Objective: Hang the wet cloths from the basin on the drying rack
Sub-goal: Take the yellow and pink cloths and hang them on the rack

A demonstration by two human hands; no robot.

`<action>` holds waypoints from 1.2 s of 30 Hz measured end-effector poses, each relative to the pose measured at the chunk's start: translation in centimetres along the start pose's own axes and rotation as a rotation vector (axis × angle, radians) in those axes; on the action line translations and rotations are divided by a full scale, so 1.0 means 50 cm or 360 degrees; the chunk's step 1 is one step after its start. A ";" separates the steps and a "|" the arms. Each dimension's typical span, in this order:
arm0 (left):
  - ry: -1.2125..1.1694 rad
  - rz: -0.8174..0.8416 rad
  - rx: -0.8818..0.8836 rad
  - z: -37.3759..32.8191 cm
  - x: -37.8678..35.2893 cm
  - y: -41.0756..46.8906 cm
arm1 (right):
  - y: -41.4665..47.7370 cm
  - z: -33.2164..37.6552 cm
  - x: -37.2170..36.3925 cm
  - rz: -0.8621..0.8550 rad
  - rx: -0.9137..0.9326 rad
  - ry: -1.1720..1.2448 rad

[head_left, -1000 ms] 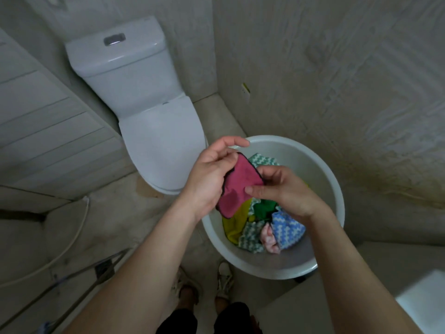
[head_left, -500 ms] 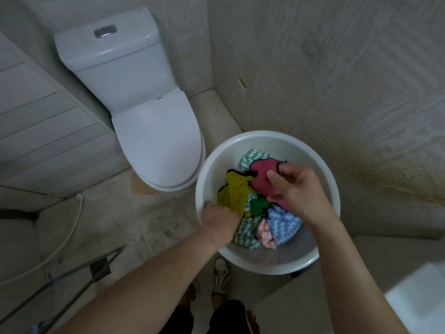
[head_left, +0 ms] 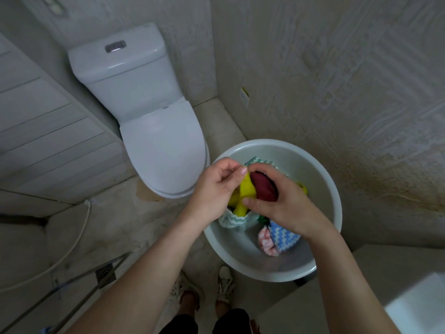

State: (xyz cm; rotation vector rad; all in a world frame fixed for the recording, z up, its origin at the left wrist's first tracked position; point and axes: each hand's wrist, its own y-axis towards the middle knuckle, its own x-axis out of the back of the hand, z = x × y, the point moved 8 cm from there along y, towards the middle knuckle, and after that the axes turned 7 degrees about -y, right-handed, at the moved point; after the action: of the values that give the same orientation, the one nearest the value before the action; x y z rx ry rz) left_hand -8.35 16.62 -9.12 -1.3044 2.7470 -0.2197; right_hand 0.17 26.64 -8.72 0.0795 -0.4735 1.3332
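Both hands work over the basin (head_left: 322, 179), right of the toilet (head_left: 154, 131). The left hand (head_left: 214, 189) pinches a yellow cloth (head_left: 245, 189); the right hand (head_left: 281, 203) clutches a maroon cloth (head_left: 263, 188). Other cloths (head_left: 279, 239) remain inside; apparently nothing hung yet.

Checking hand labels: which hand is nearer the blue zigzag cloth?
Right. The right hand hovers directly above the blue zigzag cloth; the left hand is farther, across the basin.
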 end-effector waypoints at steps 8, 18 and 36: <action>-0.0336 -0.0068 -0.0056 -0.050 0.013 -0.022 | 0.014 0.073 0.048 -0.0485 0.0249 -0.0580; -0.0218 -0.0179 0.0446 0.115 -0.020 -0.076 | 0.020 -0.003 0.067 -0.0527 -0.0266 -0.0054; 0.0702 -0.0090 -0.0347 -0.194 -0.025 -0.034 | -0.029 0.161 0.053 -0.0289 0.0142 -0.0365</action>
State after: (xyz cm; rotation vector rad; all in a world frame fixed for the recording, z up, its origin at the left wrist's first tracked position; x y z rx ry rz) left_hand -7.68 17.41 0.75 -1.5510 3.1769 -0.2433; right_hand -0.34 26.10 -0.18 0.3444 -0.5861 1.1712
